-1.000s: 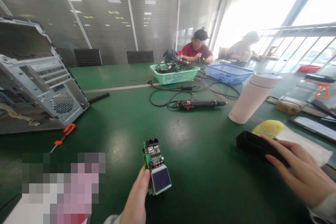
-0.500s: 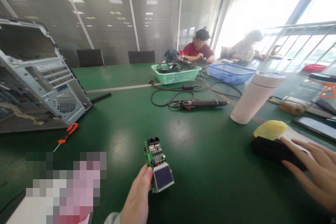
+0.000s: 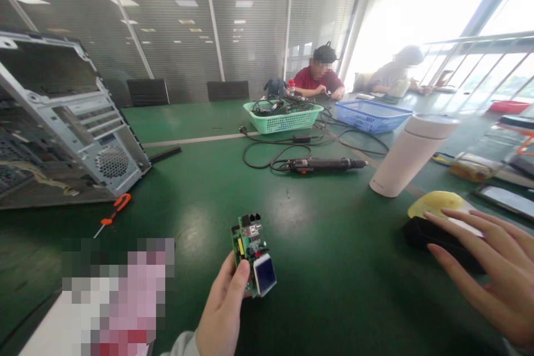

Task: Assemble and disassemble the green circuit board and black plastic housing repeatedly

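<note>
My left hand (image 3: pixel 221 311) edge-grips a green rectangular circuit board (image 3: pixel 251 245), likely sparing its screen (image 3: pixel 265 275); right of it, my right hand (image 3: pixel 492 272) splays over a black oblong case (image 3: pixel 419 233).

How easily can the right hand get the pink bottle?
Probably yes, with a stretch: the right hand is spread open, and the yellow thing before the pink bottle looks low enough to pass over.

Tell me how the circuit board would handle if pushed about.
The circuit board is probably stiff, looking unbent where the left hand grips one side. Its bare components look fragile, likely easily knocked. The glassy screen may crack if pressed.
</note>
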A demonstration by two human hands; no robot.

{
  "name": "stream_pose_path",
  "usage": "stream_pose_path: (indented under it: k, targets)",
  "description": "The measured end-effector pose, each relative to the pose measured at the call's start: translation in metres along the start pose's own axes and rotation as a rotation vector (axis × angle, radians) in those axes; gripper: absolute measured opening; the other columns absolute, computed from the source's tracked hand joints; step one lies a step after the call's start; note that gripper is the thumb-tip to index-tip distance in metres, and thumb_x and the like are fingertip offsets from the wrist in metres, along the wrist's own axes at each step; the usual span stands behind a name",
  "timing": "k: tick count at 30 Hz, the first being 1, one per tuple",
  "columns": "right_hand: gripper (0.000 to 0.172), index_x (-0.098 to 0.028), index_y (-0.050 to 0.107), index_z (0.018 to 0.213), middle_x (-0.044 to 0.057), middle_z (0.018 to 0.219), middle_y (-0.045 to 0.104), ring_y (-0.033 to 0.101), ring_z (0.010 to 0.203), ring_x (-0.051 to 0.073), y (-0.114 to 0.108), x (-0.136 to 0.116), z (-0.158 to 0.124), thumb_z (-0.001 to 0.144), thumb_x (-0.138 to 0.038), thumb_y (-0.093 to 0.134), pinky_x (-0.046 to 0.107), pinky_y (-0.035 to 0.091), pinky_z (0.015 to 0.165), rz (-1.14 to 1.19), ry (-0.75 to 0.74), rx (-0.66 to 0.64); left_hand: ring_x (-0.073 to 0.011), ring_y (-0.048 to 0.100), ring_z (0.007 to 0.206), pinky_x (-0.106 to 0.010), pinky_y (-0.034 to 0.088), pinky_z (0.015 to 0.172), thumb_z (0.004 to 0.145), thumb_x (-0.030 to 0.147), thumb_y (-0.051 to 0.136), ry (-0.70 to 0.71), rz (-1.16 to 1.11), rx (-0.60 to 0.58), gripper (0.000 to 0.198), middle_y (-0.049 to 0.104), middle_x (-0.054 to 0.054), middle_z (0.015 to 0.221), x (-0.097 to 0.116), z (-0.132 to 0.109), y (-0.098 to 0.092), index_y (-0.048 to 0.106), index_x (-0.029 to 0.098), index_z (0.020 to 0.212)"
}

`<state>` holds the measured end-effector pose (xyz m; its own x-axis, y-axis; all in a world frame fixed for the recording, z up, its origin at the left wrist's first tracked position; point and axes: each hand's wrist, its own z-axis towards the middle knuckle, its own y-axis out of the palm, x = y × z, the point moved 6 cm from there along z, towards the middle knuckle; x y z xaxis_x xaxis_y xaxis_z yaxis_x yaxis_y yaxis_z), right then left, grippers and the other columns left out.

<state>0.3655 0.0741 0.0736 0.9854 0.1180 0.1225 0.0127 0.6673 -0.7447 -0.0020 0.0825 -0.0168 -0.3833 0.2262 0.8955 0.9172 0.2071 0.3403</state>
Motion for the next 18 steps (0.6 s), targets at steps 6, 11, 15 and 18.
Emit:
stream_pose_path:
  k: [6, 11, 15, 18]
  targets:
    - [0.036, -0.018, 0.047, 0.126, 0.017, 0.112, 0.058, 0.054, 0.106, 0.036, -0.015, -0.056, 0.023, 0.096, -0.035, 0.039, 0.053, 0.047, 0.084, 0.085, -0.278, 0.074, -0.0253, 0.072, 0.094, -0.032, 0.057, 0.082, 0.065, 0.053, 0.082, 0.155, 0.181, -0.067, 0.053, 0.077, -0.005, 0.095, 0.016, -0.005, 0.009, 0.069, 0.019, 0.105]
    - [0.039, -0.020, 0.048, 0.132, 0.012, 0.126, 0.056, 0.045, 0.125, 0.029, -0.019, -0.097, 0.024, 0.094, -0.030, 0.046, 0.045, 0.046, 0.095, 0.297, -0.332, 0.015, -0.0206, 0.069, 0.091, -0.030, 0.054, 0.084, 0.076, 0.031, 0.076, 0.270, 0.428, -0.174, 0.035, 0.072, -0.002, 0.096, 0.019, -0.012, 0.014, 0.064, 0.023, 0.107]
    - [0.042, -0.023, 0.049, 0.135, 0.006, 0.134, 0.056, 0.041, 0.132, 0.024, -0.026, -0.141, 0.022, 0.096, -0.035, 0.045, 0.037, 0.045, 0.101, 0.427, -0.397, -0.081, -0.0207, 0.065, 0.088, -0.031, 0.052, 0.080, 0.073, 0.022, 0.072, 0.476, 0.670, -0.199, 0.034, 0.064, -0.001, 0.093, 0.025, -0.021, 0.021, 0.064, 0.026, 0.106]
    - [0.049, -0.022, 0.053, 0.133, 0.006, 0.131, 0.060, 0.045, 0.131, 0.023, -0.027, -0.172, 0.022, 0.095, -0.051, 0.042, 0.035, 0.043, 0.104, 0.503, -0.470, -0.107, -0.0185, 0.062, 0.077, -0.029, 0.052, 0.070, 0.068, 0.015, 0.070, 0.589, 0.806, -0.320, 0.040, 0.056, 0.002, 0.087, 0.026, -0.028, 0.033, 0.064, 0.028, 0.106]
